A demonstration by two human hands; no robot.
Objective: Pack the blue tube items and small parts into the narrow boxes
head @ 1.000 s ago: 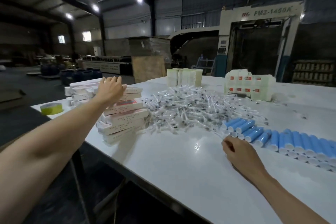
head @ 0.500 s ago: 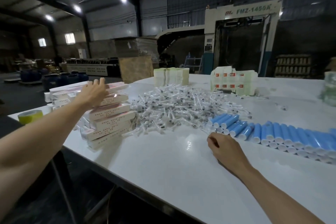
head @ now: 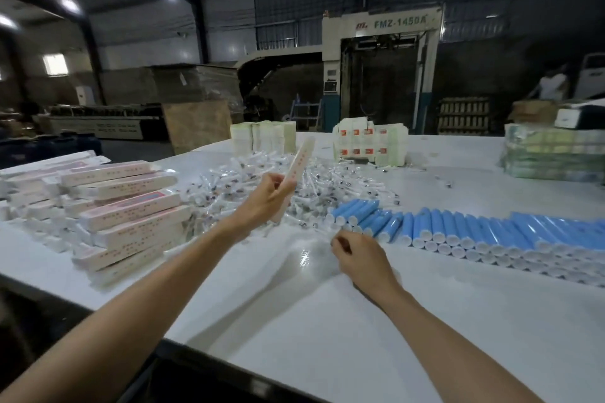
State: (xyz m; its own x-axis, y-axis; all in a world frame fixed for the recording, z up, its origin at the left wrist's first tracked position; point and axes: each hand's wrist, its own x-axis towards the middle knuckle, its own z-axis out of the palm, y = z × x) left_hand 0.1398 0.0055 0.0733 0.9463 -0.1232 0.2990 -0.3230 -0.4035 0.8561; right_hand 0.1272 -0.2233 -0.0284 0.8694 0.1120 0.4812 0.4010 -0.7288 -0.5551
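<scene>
Left hand [head: 265,201] fingers grip a box [head: 299,162]; right hand [head: 363,260] fingers curl, can't tell on what. Open its end before grabbing tubes [head: 458,229] just beyond.

You held one pink-and-white narrow box [head: 299,162] tilted above the heap of small parts [head: 229,188]. Other boxes [head: 131,209] lay stacked at left; blue tubes [head: 474,232] lay rowed at right, white caps toward you.

On the counter [head: 327,321], stacked narrow boxes [head: 131,206] lie at the left, a heap of small parts [head: 229,186] at centre and a row of tubes [head: 474,229] to the right, its left end just beside the heap. Two carton stacks [head: 263,137] stand behind the heap, and wrapped bundles [head: 553,154] sit far right. The left grip [head: 268,196] holds a single narrow box [head: 299,160] tilted above the heap.
</scene>
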